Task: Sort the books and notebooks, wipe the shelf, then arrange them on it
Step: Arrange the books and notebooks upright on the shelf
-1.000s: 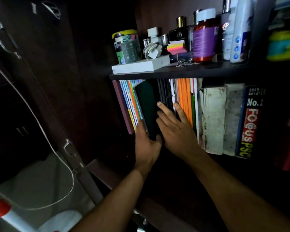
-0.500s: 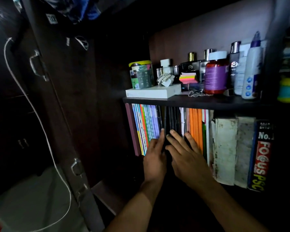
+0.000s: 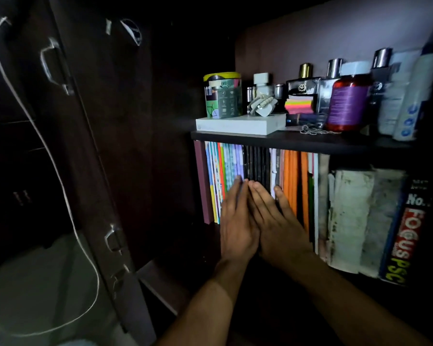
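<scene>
Two bare hands press flat against a row of upright books inside a dark wooden cupboard. The left hand (image 3: pixel 236 226) and right hand (image 3: pixel 273 221) lie side by side and touching, fingers (image 3: pixel 260 193) straight and held together, on the black-spined notebooks (image 3: pixel 256 163) between the pastel thin notebooks (image 3: pixel 225 168) and the orange-spined books (image 3: pixel 294 176). Further right on the lower shelf stand tattered white paperbacks (image 3: pixel 348 216) and a blue "FOCUS PSC" book (image 3: pixel 403 236). The dark upper shelf board (image 3: pixel 298 142) carries a flat white box (image 3: pixel 240 124), a yellow-lidded printed tin (image 3: pixel 223 96), neon sticky notes (image 3: pixel 299 106) and a purple-labelled red bottle (image 3: pixel 348 101). A white cord (image 3: pixel 60 186) hangs across the open cupboard door (image 3: pixel 98 146). The lower shelf's floor is lost in shadow; the rightmost bottles are cut off.
</scene>
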`<move>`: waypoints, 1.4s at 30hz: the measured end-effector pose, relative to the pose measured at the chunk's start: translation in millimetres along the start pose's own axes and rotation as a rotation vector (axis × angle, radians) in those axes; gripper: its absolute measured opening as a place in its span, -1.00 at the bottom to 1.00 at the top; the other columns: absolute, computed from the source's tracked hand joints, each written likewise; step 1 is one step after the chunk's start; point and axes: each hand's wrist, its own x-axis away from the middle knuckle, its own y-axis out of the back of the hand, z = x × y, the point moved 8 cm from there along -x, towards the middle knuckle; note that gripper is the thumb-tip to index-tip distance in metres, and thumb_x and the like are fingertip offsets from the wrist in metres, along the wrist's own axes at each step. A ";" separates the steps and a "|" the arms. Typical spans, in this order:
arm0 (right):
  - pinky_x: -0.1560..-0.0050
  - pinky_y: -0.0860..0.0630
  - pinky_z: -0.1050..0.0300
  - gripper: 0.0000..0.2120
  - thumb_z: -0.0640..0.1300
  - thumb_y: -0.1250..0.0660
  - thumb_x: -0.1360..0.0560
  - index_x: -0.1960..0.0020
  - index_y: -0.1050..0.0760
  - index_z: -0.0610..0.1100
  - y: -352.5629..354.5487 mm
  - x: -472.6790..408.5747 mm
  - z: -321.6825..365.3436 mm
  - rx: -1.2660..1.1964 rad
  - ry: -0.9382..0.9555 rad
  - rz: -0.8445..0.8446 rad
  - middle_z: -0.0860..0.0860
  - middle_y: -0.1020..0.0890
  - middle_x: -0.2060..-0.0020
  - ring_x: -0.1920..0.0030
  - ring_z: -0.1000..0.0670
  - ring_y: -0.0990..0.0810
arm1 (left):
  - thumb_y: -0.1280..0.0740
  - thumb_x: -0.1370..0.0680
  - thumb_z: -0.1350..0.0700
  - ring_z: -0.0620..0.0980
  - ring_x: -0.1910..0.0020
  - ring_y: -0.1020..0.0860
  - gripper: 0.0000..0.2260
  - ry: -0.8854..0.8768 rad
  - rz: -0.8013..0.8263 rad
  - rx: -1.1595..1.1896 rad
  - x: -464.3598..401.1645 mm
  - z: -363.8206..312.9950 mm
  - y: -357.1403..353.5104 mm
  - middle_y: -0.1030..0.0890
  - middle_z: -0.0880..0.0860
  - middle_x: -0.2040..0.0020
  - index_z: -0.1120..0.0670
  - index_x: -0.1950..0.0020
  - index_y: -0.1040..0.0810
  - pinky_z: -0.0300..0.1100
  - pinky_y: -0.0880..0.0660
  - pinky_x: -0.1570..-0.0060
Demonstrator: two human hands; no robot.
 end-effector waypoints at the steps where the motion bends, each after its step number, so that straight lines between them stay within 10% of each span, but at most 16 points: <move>1: -0.59 0.21 -0.24 -0.28 0.04 -0.03 -0.58 -0.62 -0.01 -0.32 4.6 1.0 -1.7 0.008 0.013 0.024 -0.26 0.07 -0.62 -0.64 -0.19 0.14 | -0.19 -0.61 0.22 -0.10 -0.63 -0.05 -0.38 0.005 0.015 0.031 0.0 2.3 -2.7 -0.10 -0.05 -0.66 0.07 -0.66 -0.12 0.01 -0.12 -0.59; 7: -0.56 0.13 -0.31 -0.21 0.12 -0.26 -0.51 -0.59 -0.14 -0.26 45.6 -6.5 -39.8 0.154 0.300 -0.003 -0.20 -0.17 -0.60 -0.61 -0.20 -0.10 | 0.19 -0.62 -0.36 -0.08 -0.62 0.30 -0.36 0.036 0.174 -0.169 -1.1 7.4 -23.9 0.31 -0.13 -0.64 -0.12 -0.62 0.26 0.16 0.20 -0.58; 14: -0.51 0.36 -0.34 -0.06 0.40 0.13 -0.57 -0.60 0.36 -0.27 22.3 -23.6 -46.8 0.380 0.404 0.159 -0.27 0.40 -0.55 -0.57 -0.25 0.41 | 0.01 -0.60 -0.38 -0.13 -0.58 0.38 -0.22 0.104 0.168 -0.039 -2.3 9.6 -20.2 0.43 -0.16 -0.59 -0.07 -0.60 0.37 0.15 0.17 -0.59; 19: -0.56 0.02 -0.32 -0.22 0.21 -0.16 -0.57 -0.62 -0.13 -0.24 55.6 -35.7 -36.2 0.237 0.527 -0.033 -0.25 -0.14 -0.60 -0.59 -0.24 -0.14 | 0.10 -0.40 -0.63 -0.27 -0.54 0.40 -0.02 0.406 0.093 0.177 -1.0 42.4 -11.5 0.45 -0.22 -0.57 -0.10 -0.61 0.36 0.18 0.24 -0.58; 25: -0.56 0.22 -0.31 -0.22 0.27 0.16 -0.63 -0.64 0.08 -0.25 33.5 -85.0 -22.6 0.409 0.562 -0.043 -0.25 0.05 -0.62 -0.63 -0.21 0.10 | 0.00 -0.59 -0.43 -0.39 -0.48 0.42 -0.28 0.450 0.127 0.337 -7.4 53.1 -19.6 0.47 -0.33 -0.50 -0.23 -0.55 0.38 0.14 0.32 -0.56; 35: -0.55 0.03 -0.38 -0.35 0.01 -0.14 -0.58 -0.59 -0.18 -0.27 71.2 -9.5 -56.3 0.241 0.458 -0.205 -0.22 -0.20 -0.59 -0.61 -0.23 -0.11 | -0.10 -0.57 -0.42 -0.02 -0.64 0.24 -0.15 -0.068 0.120 -0.001 0.6 1.3 -22.3 0.26 0.05 -0.66 -0.11 -0.63 0.31 0.26 0.12 -0.57; 42: -0.58 0.04 -0.30 -0.20 0.11 -0.21 -0.52 -0.63 -0.08 -0.23 49.4 44.7 -119.1 0.251 0.365 -0.066 -0.17 -0.06 -0.63 -0.63 -0.16 0.00 | -0.15 -0.55 -0.41 0.01 -0.64 0.26 -0.16 -0.044 0.173 -0.136 3.1 -0.2 -31.7 0.34 0.01 -0.64 -0.18 -0.63 0.29 0.38 0.01 -0.52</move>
